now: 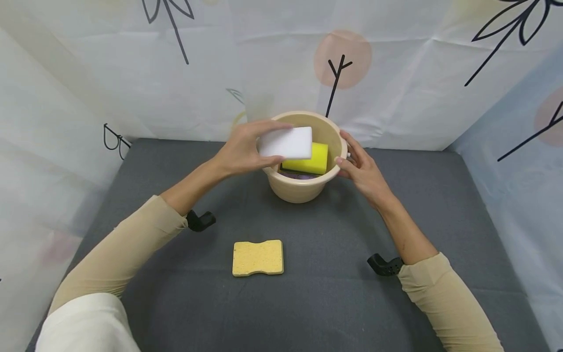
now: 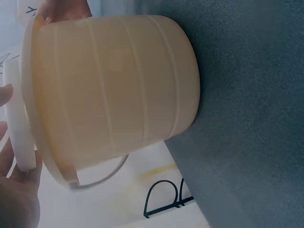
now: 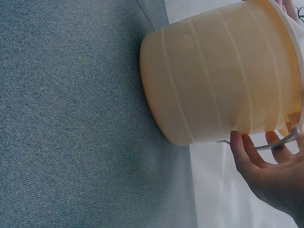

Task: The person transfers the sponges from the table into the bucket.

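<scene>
My left hand [image 1: 242, 149] pinches a white rectangular sponge block [image 1: 288, 143] between thumb and fingers, over the mouth of a cream plastic bucket [image 1: 295, 189]. In the left wrist view the block [image 2: 20, 118] overlaps the bucket's rim. Gripping the bucket's right side is my right hand [image 1: 362, 168], its thumb at the rim and fingers along the outer wall. The right wrist view shows those fingers beside the thin wire handle [image 3: 287, 138]. Inside the bucket lies a bright yellow item [image 1: 317, 160], partly hidden by the block, with something purplish below it.
A yellow sponge with notched long sides [image 1: 258, 258] lies on the dark grey tabletop [image 1: 308, 308], nearer than the bucket. Behind the bucket hangs a white printed curtain [image 1: 277, 63], and further curtain closes in both sides. Black camera mounts [image 1: 201, 221] stick out from the wrists.
</scene>
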`<action>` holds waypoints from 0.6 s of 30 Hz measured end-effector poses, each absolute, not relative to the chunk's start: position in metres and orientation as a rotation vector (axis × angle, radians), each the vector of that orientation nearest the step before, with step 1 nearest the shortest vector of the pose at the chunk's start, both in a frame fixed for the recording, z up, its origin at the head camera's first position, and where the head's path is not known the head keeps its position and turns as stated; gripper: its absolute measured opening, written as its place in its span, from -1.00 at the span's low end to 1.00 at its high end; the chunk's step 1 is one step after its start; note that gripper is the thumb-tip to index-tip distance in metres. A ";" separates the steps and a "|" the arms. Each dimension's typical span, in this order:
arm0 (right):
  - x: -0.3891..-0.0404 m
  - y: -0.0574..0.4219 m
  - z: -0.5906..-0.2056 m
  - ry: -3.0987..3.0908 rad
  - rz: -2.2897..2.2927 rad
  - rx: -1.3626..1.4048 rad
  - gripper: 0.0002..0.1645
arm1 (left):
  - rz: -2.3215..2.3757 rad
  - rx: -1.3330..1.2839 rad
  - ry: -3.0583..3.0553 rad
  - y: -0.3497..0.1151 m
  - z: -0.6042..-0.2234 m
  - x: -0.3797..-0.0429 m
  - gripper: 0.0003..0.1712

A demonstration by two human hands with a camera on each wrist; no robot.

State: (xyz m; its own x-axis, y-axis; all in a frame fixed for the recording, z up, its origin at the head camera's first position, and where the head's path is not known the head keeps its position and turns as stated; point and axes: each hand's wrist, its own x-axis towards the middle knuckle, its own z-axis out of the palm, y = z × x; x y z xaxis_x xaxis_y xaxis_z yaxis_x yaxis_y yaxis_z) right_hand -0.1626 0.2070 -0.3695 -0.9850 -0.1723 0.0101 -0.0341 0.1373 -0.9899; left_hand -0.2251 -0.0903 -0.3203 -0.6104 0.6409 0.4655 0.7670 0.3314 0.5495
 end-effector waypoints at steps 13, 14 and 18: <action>-0.163 0.207 -0.370 2.272 -1.988 -0.207 -0.21 | -1.114 -1.402 -2.514 -0.066 -0.325 -0.225 -0.22; -0.163 0.207 -0.370 2.270 -1.990 -0.207 -0.21 | -1.108 -1.399 -2.520 -0.065 -0.325 -0.225 -0.21; -0.163 0.208 -0.370 2.278 -1.986 -0.201 -0.21 | -1.092 -1.393 -2.527 -0.065 -0.328 -0.225 -0.17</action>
State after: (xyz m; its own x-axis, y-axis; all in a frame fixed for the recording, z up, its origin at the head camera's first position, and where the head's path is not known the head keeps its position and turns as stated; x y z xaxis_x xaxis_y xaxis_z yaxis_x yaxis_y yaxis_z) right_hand -0.1629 0.2076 -0.3703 -0.9849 -0.1732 0.0026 -0.0261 0.1340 -0.9906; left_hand -0.2247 -0.0647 -0.3278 -0.5911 0.7189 0.3658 0.7590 0.3424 0.5538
